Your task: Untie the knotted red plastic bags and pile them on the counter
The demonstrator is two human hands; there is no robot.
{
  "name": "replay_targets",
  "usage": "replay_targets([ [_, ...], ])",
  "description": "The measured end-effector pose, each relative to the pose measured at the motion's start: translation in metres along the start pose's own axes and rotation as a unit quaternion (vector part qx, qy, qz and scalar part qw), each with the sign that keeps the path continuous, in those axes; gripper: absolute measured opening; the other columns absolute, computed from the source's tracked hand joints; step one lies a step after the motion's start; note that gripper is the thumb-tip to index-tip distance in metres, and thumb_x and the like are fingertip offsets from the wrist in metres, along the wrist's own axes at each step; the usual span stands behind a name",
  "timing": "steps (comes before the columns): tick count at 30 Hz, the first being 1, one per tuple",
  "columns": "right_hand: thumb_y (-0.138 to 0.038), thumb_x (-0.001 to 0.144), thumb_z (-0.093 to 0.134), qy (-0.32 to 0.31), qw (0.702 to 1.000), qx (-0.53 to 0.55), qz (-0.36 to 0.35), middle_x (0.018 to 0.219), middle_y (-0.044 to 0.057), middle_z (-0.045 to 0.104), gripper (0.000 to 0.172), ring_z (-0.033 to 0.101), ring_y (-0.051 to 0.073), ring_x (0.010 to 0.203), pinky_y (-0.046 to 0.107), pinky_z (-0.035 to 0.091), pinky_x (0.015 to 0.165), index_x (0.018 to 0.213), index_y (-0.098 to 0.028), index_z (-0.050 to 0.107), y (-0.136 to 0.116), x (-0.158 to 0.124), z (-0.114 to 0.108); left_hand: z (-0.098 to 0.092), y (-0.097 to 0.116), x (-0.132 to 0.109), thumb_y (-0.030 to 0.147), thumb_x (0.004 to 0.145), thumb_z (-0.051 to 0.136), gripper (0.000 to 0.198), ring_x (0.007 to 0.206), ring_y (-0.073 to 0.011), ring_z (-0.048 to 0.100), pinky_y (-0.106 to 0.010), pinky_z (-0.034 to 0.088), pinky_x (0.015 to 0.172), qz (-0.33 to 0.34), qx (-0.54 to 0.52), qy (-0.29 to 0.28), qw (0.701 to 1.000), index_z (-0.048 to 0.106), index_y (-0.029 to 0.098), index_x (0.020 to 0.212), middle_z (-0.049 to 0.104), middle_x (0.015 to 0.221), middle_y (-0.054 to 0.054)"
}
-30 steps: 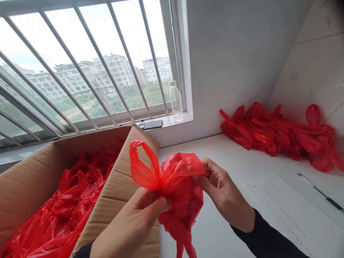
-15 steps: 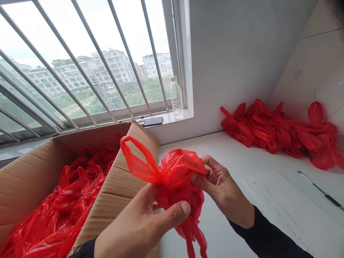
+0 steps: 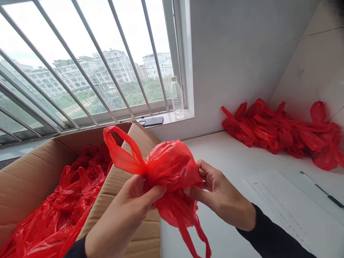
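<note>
Both my hands hold one crumpled red plastic bag [image 3: 169,168] in the air over the near edge of the white table [image 3: 231,157]. My left hand [image 3: 129,208] pinches its gathered lower left side, thumb on top. My right hand [image 3: 215,195] grips its right side with curled fingers. One handle loop [image 3: 120,150] sticks up to the left and two strips hang below.
An open cardboard box [image 3: 27,179] full of red bags [image 3: 64,208] stands at my left. A pile of red bags [image 3: 282,130] lies against the far right wall. A sheet of paper [image 3: 290,211] and a pen [image 3: 322,190] lie at right. A water bottle [image 3: 177,97] and phone [image 3: 152,121] rest on the windowsill.
The bag has shifted left and slightly up. My left thumb has closed down onto the bag, and the handle loop has swung further left.
</note>
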State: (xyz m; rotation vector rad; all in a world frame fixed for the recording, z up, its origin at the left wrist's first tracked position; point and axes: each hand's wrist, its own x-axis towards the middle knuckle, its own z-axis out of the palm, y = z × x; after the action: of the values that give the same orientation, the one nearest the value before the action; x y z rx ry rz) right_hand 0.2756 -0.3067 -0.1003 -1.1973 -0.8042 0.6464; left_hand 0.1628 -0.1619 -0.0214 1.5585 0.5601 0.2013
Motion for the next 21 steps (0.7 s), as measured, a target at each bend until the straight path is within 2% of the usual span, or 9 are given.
replay_targets([
  [3,-0.04,0.09,0.063,-0.003,0.999,0.05,-0.006,0.092,0.004,0.065,0.022,0.061,0.018,0.085,0.033,0.051,0.077,0.095,-0.02,0.058,0.001,0.003,0.0,0.001,-0.003,0.0,0.021,0.07,0.076,0.037,0.091,-0.0268,0.067,-0.033,0.053,0.082,-0.009,0.015,-0.053,0.998,0.07,0.014,0.106,0.074,0.101,-0.008],
  [5,-0.041,0.091,0.061,-0.014,0.997,0.073,-0.01,0.087,0.003,0.064,0.021,0.06,0.017,0.081,0.032,0.051,0.075,0.092,-0.02,0.057,0.002,0.004,-0.001,0.0,-0.006,0.0,0.021,0.07,0.077,0.042,0.094,-0.0281,0.067,-0.034,0.054,0.082,-0.01,0.017,-0.067,0.998,0.068,0.015,0.11,0.074,0.104,-0.008],
  [9,-0.04,0.092,0.06,0.009,0.999,0.023,-0.025,0.102,0.005,0.064,0.022,0.06,0.02,0.094,0.034,0.05,0.082,0.104,-0.022,0.058,0.002,0.003,0.0,-0.001,-0.008,0.002,0.029,0.073,0.077,0.047,0.095,-0.0307,0.068,-0.035,0.055,0.078,0.011,0.006,-0.019,1.0,0.066,0.015,0.116,0.074,0.104,-0.01],
  [12,-0.04,0.089,0.065,0.037,0.999,-0.025,-0.023,0.115,0.006,0.063,0.03,0.06,0.022,0.101,0.039,0.048,0.092,0.114,-0.025,0.056,-0.003,-0.002,0.004,0.002,-0.005,0.002,0.033,0.072,0.077,0.057,0.098,-0.0304,0.068,-0.035,0.055,0.08,0.015,-0.023,0.003,1.0,0.061,0.019,0.125,0.073,0.109,-0.01],
  [14,-0.037,0.085,0.07,0.011,1.0,-0.005,-0.015,0.115,0.005,0.064,0.042,0.062,0.022,0.101,0.041,0.048,0.095,0.121,-0.027,0.052,-0.007,-0.005,0.006,0.003,-0.003,0.0,0.032,0.072,0.077,0.06,0.1,-0.0285,0.067,-0.035,0.053,0.084,0.004,-0.033,0.003,0.999,0.058,0.023,0.129,0.073,0.111,-0.008],
  [17,-0.029,0.079,0.077,-0.032,0.999,0.021,-0.012,0.115,0.005,0.065,0.056,0.062,0.023,0.103,0.042,0.048,0.097,0.127,-0.026,0.049,-0.01,-0.006,0.009,0.001,-0.004,-0.005,0.029,0.072,0.074,0.065,0.096,-0.0257,0.068,-0.033,0.053,0.082,-0.03,-0.041,-0.024,0.998,0.055,0.028,0.134,0.074,0.101,-0.004],
  [19,-0.026,0.078,0.078,-0.037,0.999,0.021,-0.014,0.112,0.005,0.066,0.053,0.062,0.024,0.104,0.041,0.049,0.096,0.123,-0.025,0.052,-0.008,-0.003,0.009,-0.002,-0.007,-0.006,0.028,0.073,0.072,0.07,0.093,-0.0246,0.068,-0.032,0.053,0.079,-0.046,-0.048,-0.049,0.997,0.049,0.032,0.139,0.075,0.096,-0.002],
  [21,-0.026,0.082,0.073,-0.025,0.999,0.033,-0.016,0.108,0.005,0.066,0.041,0.062,0.025,0.103,0.04,0.05,0.093,0.118,-0.024,0.056,-0.003,0.0,0.009,-0.004,-0.009,-0.006,0.029,0.075,0.071,0.076,0.096,-0.0234,0.067,-0.031,0.052,0.081,-0.045,-0.048,-0.051,0.997,0.04,0.034,0.144,0.074,0.098,-0.002],
])
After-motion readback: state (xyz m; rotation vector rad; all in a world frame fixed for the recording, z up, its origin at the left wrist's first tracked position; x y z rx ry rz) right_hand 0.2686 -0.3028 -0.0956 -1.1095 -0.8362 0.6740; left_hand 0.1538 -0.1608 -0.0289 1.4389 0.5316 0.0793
